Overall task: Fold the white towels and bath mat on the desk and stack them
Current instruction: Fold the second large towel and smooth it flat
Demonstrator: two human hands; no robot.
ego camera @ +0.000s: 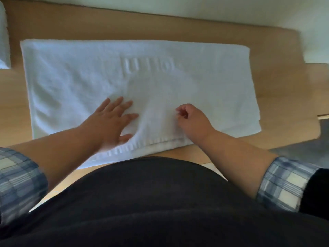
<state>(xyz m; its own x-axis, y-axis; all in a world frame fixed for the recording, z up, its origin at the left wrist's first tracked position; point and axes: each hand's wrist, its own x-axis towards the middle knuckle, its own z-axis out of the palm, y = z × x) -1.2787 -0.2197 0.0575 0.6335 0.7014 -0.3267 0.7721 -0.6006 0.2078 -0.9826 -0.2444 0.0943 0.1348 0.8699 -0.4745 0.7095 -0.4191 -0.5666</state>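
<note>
Though blurred, one mat (204, 82), two hands (114, 120) (193, 120).

Bare left hand (114, 122) flat, palm down, fingers straight and spread, bare right hand (193, 121) with fingers curled toward thumb, both reaching forward

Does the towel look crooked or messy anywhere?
A little. The white towel lies slightly tilted on the desk, and at its near right corner the layers do not line up, so one edge peeks out. A soft wrinkle runs beside the flat left hand.
</note>
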